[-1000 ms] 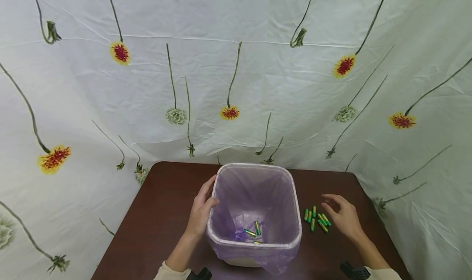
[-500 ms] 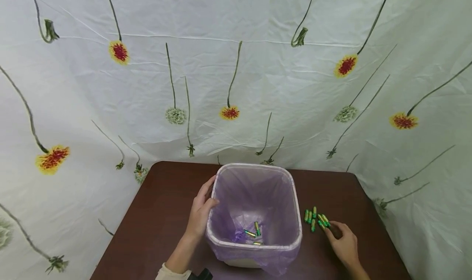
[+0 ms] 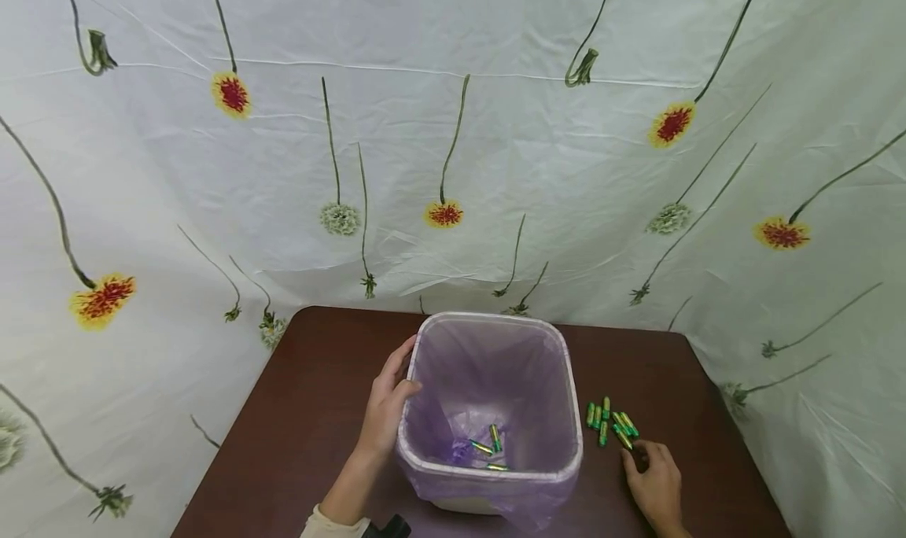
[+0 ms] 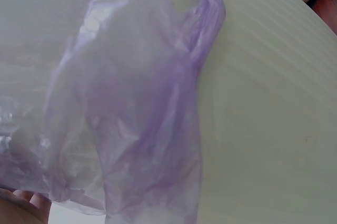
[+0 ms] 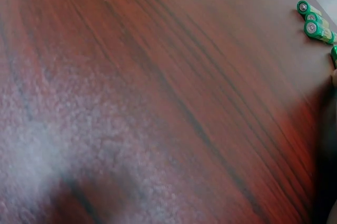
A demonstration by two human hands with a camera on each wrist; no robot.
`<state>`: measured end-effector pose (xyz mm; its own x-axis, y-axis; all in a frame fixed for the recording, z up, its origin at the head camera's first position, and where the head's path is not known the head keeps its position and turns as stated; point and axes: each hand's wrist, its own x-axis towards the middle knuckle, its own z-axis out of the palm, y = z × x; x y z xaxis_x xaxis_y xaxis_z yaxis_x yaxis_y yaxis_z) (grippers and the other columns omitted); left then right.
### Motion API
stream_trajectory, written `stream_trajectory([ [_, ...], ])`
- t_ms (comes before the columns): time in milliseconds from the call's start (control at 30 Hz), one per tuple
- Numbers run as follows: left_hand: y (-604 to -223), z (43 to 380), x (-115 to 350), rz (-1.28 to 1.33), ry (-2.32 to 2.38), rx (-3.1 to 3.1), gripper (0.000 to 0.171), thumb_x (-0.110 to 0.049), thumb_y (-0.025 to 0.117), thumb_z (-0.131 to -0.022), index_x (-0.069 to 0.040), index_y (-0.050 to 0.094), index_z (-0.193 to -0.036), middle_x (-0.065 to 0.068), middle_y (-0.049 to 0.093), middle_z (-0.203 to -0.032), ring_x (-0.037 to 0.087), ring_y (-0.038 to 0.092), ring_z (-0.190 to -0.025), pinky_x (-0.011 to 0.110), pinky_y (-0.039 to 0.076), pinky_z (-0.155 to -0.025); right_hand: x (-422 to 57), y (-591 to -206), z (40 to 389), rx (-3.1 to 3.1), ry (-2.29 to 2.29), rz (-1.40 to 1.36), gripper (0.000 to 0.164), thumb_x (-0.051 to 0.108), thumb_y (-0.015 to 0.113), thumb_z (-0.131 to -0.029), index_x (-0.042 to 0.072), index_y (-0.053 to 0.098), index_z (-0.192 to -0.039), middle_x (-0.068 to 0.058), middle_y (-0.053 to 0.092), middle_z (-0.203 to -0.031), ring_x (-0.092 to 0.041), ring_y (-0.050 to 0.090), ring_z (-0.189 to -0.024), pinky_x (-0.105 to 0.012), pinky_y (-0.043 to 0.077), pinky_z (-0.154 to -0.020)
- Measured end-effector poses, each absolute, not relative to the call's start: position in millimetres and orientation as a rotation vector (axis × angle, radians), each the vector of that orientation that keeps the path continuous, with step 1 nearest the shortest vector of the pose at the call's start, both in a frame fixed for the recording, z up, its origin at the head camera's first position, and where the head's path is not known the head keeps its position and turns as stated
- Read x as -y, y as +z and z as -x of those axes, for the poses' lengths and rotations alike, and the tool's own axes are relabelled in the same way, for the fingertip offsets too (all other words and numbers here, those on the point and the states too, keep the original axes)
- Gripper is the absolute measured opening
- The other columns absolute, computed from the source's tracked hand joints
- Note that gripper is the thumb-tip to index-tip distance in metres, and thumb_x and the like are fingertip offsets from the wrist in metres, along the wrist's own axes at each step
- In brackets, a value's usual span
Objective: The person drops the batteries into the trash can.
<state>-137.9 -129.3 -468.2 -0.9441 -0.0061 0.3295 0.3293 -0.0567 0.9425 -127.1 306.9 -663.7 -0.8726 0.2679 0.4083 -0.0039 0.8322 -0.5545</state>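
My left hand (image 3: 385, 412) grips the left rim of a purple-lined bin (image 3: 572, 444), its thumb over the rim and fingers along the outside. The plastic liner (image 4: 147, 108) hangs in folds down the bin's pale outer wall (image 4: 263, 118) in the left wrist view. Inside the bin lie a few green-and-yellow batteries (image 3: 495, 437). On the table to the right, my right hand (image 3: 657, 483) pinches the near end of one battery (image 3: 622, 436) between thumb and finger. Several more batteries (image 3: 598, 416) lie close beside it. Only a fingertip shows at the right wrist view's edge.
The dark wooden table (image 3: 311, 381) has rounded far corners. Behind it hangs a white cloth (image 3: 396, 145) printed with flowers. The bin stands between my two hands, near the table's middle.
My right hand came down from above the batteries to the near one, then drew slightly back toward me. The left hand stays on the bin's rim.
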Motion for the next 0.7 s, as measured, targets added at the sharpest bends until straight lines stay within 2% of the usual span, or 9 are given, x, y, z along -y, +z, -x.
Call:
stream_trajectory([
  [100,-469.0,138.3,129.3,0.360,-2.099,1.977,0.067,0.012,0.046,-0.088,0.005,0.041,-0.154,0.022,0.041,-0.158,0.033,0.039,-0.141,0.020,0.039,-0.103,-306.4,-662.5,127.0,2.521,0.780,0.204,0.018,-0.001,0.082,-0.082,-0.006,0.071,-0.096,-0.021,0.063,-0.095,-0.035,0.063,-0.078,-0.053,0.052,-0.066],
  [267,-470.5,139.5,128.9,0.360,-2.094,1.969,0.066,0.011,0.046,-0.088,0.006,0.041,-0.154,0.023,0.041,-0.157,0.033,0.040,-0.141,0.020,0.040,-0.103,-307.7,-664.2,126.9,2.509,0.823,0.202,0.014,-0.002,0.075,-0.089,-0.008,0.070,-0.100,-0.021,0.064,-0.095,-0.035,0.064,-0.077,-0.052,0.052,-0.065],
  [500,-470.7,140.7,127.0,0.357,-2.083,1.979,0.066,0.011,0.047,-0.089,0.004,0.041,-0.154,0.023,0.042,-0.157,0.029,0.041,-0.140,0.020,0.040,-0.103,-310.9,-665.8,125.8,2.446,0.859,0.266,0.012,-0.003,0.074,-0.089,-0.005,0.070,-0.100,-0.012,0.067,-0.083,-0.025,0.062,-0.067,-0.033,0.047,-0.056],
  [700,-469.7,139.3,127.2,0.343,-2.097,1.966,0.067,0.011,0.046,-0.088,0.005,0.041,-0.154,0.023,0.042,-0.156,0.030,0.042,-0.139,0.020,0.041,-0.102,-312.7,-659.0,125.9,2.463,0.952,0.343,0.011,0.000,0.073,-0.091,-0.002,0.069,-0.102,-0.011,0.069,-0.084,-0.015,0.060,-0.068,-0.027,0.047,-0.057],
])
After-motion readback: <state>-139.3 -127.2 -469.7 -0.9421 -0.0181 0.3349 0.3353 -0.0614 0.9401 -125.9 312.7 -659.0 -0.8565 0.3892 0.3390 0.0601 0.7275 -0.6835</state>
